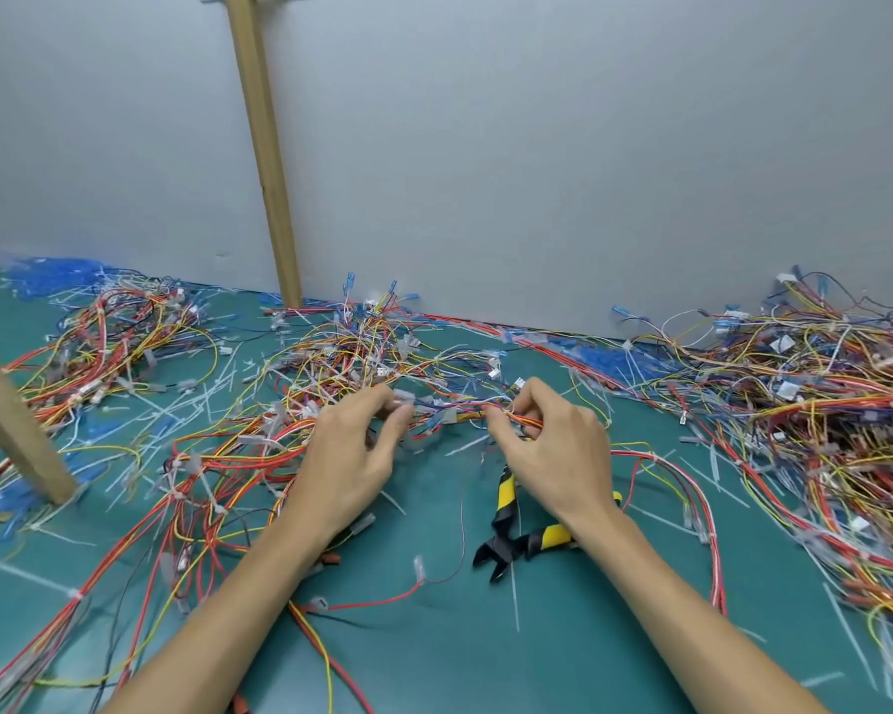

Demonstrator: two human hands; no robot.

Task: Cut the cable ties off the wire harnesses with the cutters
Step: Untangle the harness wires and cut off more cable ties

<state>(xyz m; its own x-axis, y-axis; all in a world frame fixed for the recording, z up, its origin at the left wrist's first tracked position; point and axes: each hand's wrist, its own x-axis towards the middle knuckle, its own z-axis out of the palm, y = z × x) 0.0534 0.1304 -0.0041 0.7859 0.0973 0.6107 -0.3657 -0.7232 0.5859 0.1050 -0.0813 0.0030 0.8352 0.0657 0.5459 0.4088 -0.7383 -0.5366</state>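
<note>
R hand [552,450] pinches harness [455,412]; L hand [351,456], blurry, prob grips it too. Cutters [506,543] loose on mat [434,662].

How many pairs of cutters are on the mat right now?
1. The black cutters with yellow-and-black striped handles lie on the green mat, partly under the right hand. Others may be hidden under the wire piles.

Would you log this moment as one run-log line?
left hand: grips multicoloured wire harness | right hand: pinches same harness | yellow-black cutters: lying on green mat
</note>
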